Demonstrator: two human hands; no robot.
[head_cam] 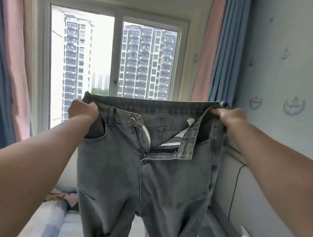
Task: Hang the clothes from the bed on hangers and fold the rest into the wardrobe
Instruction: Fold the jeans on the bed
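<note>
One pair of jeans [144, 169], gripped at the waistband by left hand [83, 112] and right hand [230, 119], hides the bed [50, 222]; window [110, 56] far.

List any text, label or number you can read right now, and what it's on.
No readable text in this view.
White tag inside the jeans waistband: too small to read.
Metal button: any stamping too small to read.
Wallpaper crests: blurred, no letters legible.

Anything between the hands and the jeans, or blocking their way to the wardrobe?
No: left hand and right hand grip the jeans at the waistband ends. The wardrobe is out of view, so that path can't be judged.
</note>
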